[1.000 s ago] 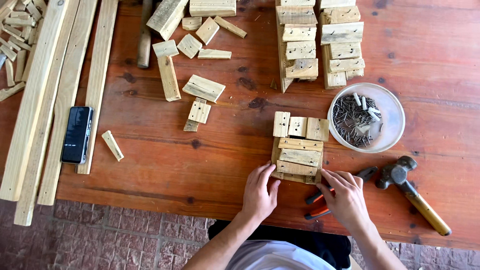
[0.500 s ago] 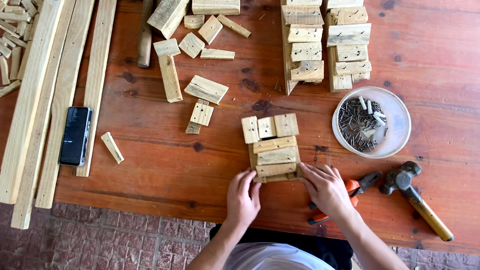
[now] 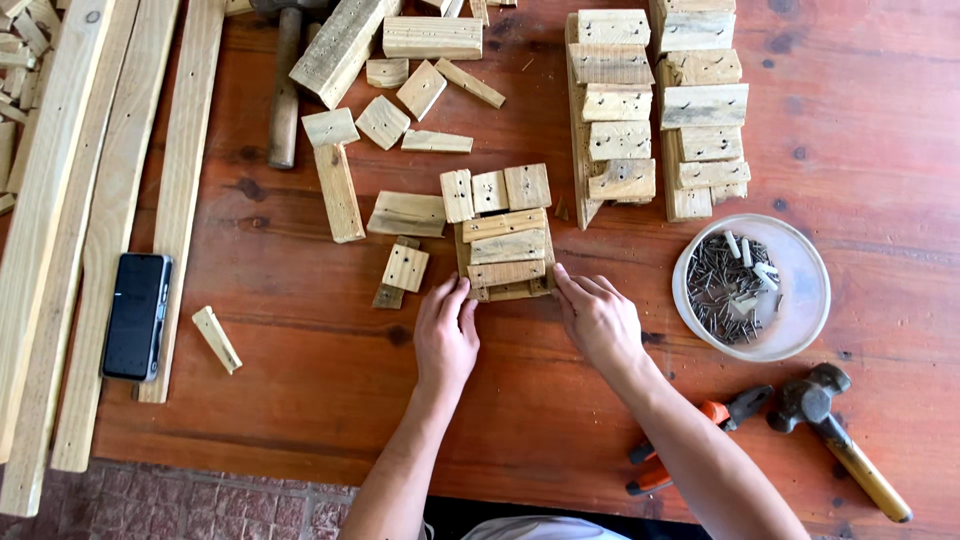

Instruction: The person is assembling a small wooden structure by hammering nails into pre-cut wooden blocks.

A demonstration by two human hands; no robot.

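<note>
A small panel of nailed wooden slats (image 3: 505, 250) lies flat on the red-brown table (image 3: 860, 130). Three short wooden blocks (image 3: 495, 190) sit in a row along its far edge. My left hand (image 3: 446, 332) touches the panel's near left corner with its fingertips. My right hand (image 3: 598, 322) presses its fingers against the near right corner. Neither hand lifts the panel; both rest flat on the table beside it.
A clear bowl of nails (image 3: 752, 286) stands to the right, with a hammer (image 3: 838, 432) and orange-handled pliers (image 3: 690, 438) near the front edge. Stacked wood blocks (image 3: 655, 100) are behind, loose offcuts (image 3: 400, 105) and a second hammer (image 3: 285, 85) at back left. Long planks (image 3: 110, 180) and a black phone (image 3: 136, 315) lie left.
Both hands and the slat panel with its three blocks have shifted left across the table, away from the nail bowl. The view has also drifted.
</note>
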